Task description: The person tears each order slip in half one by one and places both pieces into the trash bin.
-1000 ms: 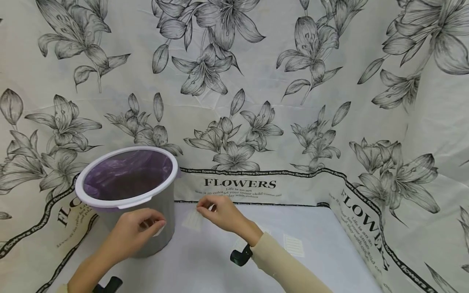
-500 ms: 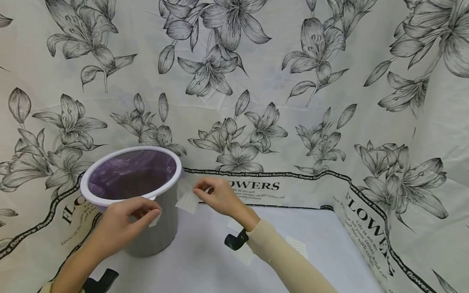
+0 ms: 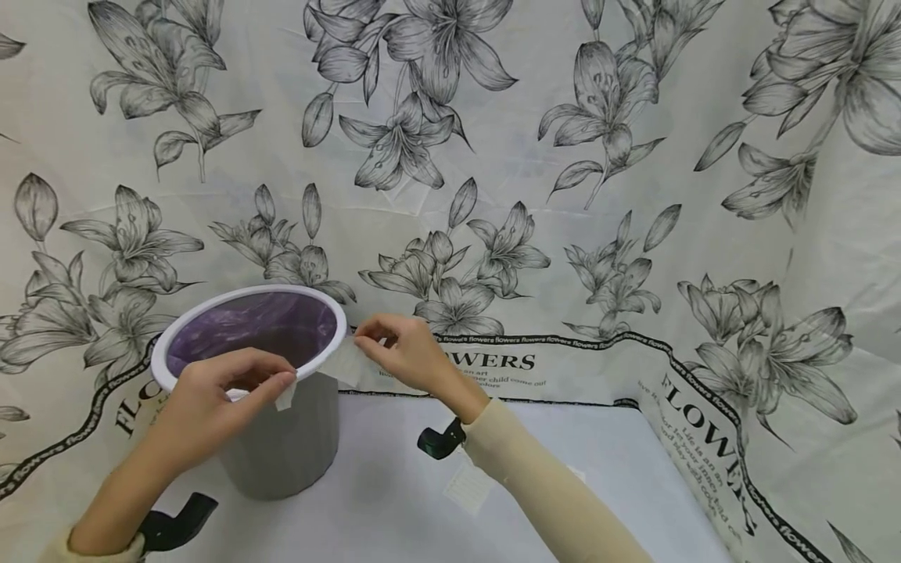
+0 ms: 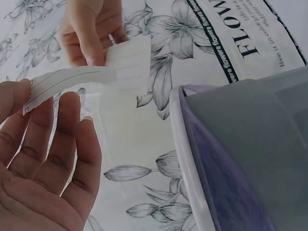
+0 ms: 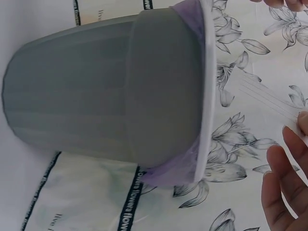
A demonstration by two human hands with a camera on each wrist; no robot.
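Note:
My left hand [image 3: 218,403] is in front of the trash bin's rim and pinches a narrow torn strip of lined paper [image 4: 70,79] between thumb and fingers. Beside the rim on its right, my right hand [image 3: 404,356] pinches a larger piece of lined paper [image 5: 264,96], which hangs toward the bin. The grey trash bin [image 3: 288,446] has a white rim and a purple bag lining it. In the left wrist view, the strip's far end overlaps the larger piece [image 4: 134,60]; whether they touch I cannot tell.
A piece of lined paper [image 3: 470,485] lies on the white table [image 3: 394,516] below my right wrist. Another scrap [image 3: 577,473] is mostly hidden by the right sleeve. Cloth printed with flowers [image 3: 436,234] stands behind and along both sides.
Both hands have risen, each with its paper. The right hand has gone from above the table, up and slightly left, to the bin's rim; the left now overlaps the rim's front.

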